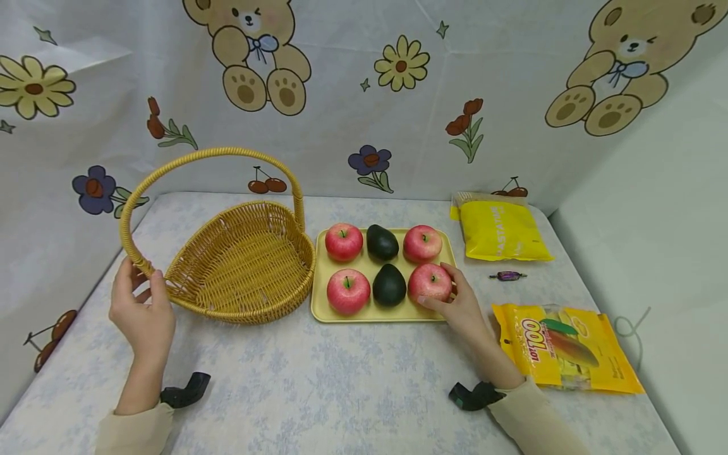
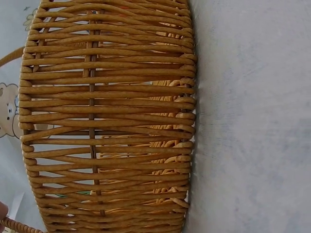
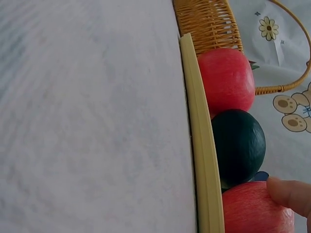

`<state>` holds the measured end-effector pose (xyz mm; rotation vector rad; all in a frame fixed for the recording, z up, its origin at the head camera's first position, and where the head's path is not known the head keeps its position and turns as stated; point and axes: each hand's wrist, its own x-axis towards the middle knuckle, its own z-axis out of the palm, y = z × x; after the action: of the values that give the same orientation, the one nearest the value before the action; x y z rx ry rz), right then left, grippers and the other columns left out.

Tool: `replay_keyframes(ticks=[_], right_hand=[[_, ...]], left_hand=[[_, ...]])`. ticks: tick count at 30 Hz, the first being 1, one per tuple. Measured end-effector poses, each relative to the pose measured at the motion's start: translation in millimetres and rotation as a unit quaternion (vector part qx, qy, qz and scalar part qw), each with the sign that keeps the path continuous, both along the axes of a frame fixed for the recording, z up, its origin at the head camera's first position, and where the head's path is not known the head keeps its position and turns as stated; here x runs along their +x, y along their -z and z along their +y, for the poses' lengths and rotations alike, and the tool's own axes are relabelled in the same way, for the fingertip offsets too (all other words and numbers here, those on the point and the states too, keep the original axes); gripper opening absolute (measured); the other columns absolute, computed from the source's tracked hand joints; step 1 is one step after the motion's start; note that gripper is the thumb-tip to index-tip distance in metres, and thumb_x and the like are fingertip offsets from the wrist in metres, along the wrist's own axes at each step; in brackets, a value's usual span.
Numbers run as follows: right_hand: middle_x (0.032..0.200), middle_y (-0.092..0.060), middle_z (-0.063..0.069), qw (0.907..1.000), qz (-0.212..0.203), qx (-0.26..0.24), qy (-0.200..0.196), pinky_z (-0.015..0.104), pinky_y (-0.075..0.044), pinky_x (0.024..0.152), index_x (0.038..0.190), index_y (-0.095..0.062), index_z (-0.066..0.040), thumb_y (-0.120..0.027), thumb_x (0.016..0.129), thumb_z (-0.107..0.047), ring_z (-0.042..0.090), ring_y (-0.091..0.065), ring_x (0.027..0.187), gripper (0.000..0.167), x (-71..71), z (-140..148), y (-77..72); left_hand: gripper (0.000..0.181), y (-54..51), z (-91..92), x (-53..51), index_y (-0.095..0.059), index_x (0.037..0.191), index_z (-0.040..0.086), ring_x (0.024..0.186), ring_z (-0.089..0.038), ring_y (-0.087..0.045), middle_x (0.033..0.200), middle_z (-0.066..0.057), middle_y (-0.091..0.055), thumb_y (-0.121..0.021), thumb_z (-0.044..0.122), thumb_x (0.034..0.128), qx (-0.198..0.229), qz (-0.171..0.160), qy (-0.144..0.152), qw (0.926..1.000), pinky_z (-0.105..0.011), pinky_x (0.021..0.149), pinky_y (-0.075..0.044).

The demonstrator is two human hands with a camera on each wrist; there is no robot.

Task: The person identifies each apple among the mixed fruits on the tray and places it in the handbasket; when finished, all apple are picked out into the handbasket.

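Note:
A wicker basket (image 1: 244, 265) with a tall arched handle stands on the left of the table, and nothing lies in it. My left hand (image 1: 143, 313) holds the lower left end of that handle. Beside the basket is a yellow tray (image 1: 368, 314) bearing several red apples and two dark avocados. My right hand (image 1: 463, 306) grips the front right apple (image 1: 429, 282), which sits in the tray. In the right wrist view a thumb (image 3: 291, 194) presses on this apple, next to an avocado (image 3: 238, 148) and another apple (image 3: 226, 80).
Right of the tray lie a yellow pasta packet (image 1: 503, 230), a small purple wrapped candy (image 1: 508, 276) and a yellow mango candy bag (image 1: 569, 347). A curtain printed with bears (image 1: 261, 57) hangs behind the table, and a white wall (image 1: 654, 221) stands on the right.

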<state>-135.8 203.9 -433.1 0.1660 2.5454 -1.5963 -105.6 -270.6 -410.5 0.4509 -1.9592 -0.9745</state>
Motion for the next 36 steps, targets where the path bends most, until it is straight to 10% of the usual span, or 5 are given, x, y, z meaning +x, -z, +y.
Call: replay_keyframes(ticks=[12, 23, 36], right_hand=[[0.149, -0.037, 0.012, 0.9994, -0.012, -0.002, 0.034, 0.030, -0.043, 0.101, 0.154, -0.027, -0.018, -0.079, 0.082, -0.023, 0.029, -0.042, 0.125, 0.089, -1.3, 2.1, -10.2], [0.142, -0.043, 0.011, 0.9950, 0.072, -0.069, 0.013, 0.010, -0.044, 0.087, 0.150, -0.034, -0.012, -0.079, 0.080, -0.012, 0.024, -0.045, 0.118, 0.084, -4.9, -29.5, -38.0], [0.134, -0.052, 0.002, 0.9798, 0.130, -0.128, -0.081, 0.039, -0.050, 0.097, 0.143, -0.044, -0.017, -0.085, 0.074, -0.014, 0.021, -0.054, 0.118, 0.081, -12.8, -123.0, -61.9]], left_hand=[[0.037, -1.4, 2.2, 2.8, -0.060, 0.133, 0.019, 0.099, 0.011, -0.050, 0.109, 0.028, -0.050, -0.056, 0.013, 0.0966, 0.000, 0.006, 0.010, 0.9999, -0.005, 0.077, -0.041], [0.037, 0.8, 0.5, 2.7, -0.059, 0.134, 0.022, 0.099, 0.011, -0.050, 0.109, 0.029, -0.049, -0.056, 0.017, 0.0974, 0.002, -0.001, 0.009, 1.0000, -0.006, 0.077, -0.041], [0.038, 1.3, 0.1, 3.1, -0.059, 0.134, 0.020, 0.100, 0.011, -0.049, 0.112, 0.012, -0.059, -0.056, 0.013, 0.0969, -0.001, -0.006, 0.010, 0.9999, -0.006, 0.077, -0.041]])
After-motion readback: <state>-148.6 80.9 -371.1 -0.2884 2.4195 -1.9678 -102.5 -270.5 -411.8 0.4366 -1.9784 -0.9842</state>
